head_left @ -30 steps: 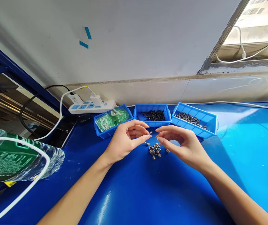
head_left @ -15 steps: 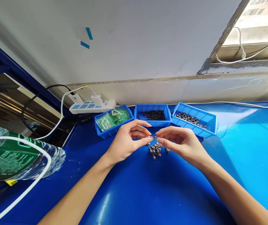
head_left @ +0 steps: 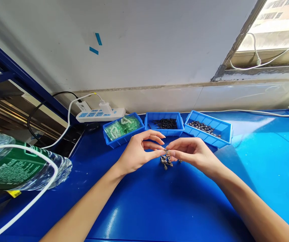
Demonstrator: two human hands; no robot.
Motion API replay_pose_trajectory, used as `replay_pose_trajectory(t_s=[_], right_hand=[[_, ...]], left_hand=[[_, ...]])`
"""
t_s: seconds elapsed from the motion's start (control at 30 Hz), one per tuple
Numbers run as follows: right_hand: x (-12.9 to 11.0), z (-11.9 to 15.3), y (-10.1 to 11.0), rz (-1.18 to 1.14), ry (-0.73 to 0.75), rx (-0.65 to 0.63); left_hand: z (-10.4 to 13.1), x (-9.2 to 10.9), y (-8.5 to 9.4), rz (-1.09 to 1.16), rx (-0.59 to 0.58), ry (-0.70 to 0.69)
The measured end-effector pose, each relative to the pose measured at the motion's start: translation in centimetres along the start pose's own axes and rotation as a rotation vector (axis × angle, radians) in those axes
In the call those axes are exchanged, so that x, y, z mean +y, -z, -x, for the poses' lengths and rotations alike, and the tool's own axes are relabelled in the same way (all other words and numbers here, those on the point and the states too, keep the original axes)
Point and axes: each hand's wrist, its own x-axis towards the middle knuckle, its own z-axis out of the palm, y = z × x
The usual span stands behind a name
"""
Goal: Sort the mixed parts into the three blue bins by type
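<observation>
My left hand [head_left: 139, 152] pinches a small metal screw [head_left: 166, 150] between thumb and forefinger, its other fingers curved and apart. From the other side, the thumb and forefinger of my right hand [head_left: 196, 151] close on the same spot, so the two hands' fingertips almost meet. The piece is tiny and mostly covered by the fingers. Just below the fingertips lies a small pile of shiny metal screws [head_left: 165, 162] on the blue table [head_left: 144, 205]. Another piece [head_left: 180, 161] lies partly hidden beside my right thumb.
Behind the hands stand three blue bins: the left bin [head_left: 116, 144] with green packets [head_left: 126, 123], the middle bin [head_left: 166, 133] with black screws [head_left: 168, 123], the right bin [head_left: 223, 131] with metal pieces [head_left: 203, 127]. A power strip [head_left: 119, 113], white cable [head_left: 56, 168] and bottle [head_left: 33, 168] are leftward.
My right fingertips have moved left and closed in on the small piece at my left fingertips; the gap between the hands has narrowed. The view has shifted slightly.
</observation>
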Motion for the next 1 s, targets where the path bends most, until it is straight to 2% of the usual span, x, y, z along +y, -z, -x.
replay_pose_trajectory(t_s=[0.2, 0.33, 0.47, 0.6, 0.67, 0.73, 0.83, 1.0], right_hand=[[-0.4, 0.1, -0.2, -0.012, 0.003, -0.023], [-0.8, 0.3, 0.3, 0.094, 0.071, 0.094], [-1.5, 0.6, 1.4, 0.289, 0.232, 0.367], [-1.8, 0.9, 2.6, 0.604, 0.383, 0.781], [-1.8, 1.0, 3.1, 0.733, 0.4, 0.955], [-1.7, 0.9, 3.4, 0.761, 0.374, 1.051], [-1.6, 0.8, 3.5, 0.721, 0.349, 1.061], [-1.3, 0.6, 2.6, 0.7, 0.397, 0.939]], left_hand=[[0.0, -0.1, -0.1, -0.012, -0.011, -0.018], [0.0, -0.1, 0.3, -0.199, -0.031, -0.116], [0.1, -0.4, 0.7, -0.533, -0.143, -0.267], [0.2, -1.3, 0.7, -0.724, -0.255, -0.412], [0.2, -1.8, 0.7, -0.765, -0.266, -0.443], [0.2, -1.9, 0.6, -0.787, -0.26, -0.458], [0.2, -1.9, 0.6, -0.795, -0.251, -0.463], [0.2, -1.6, 0.7, -0.807, -0.248, -0.456]])
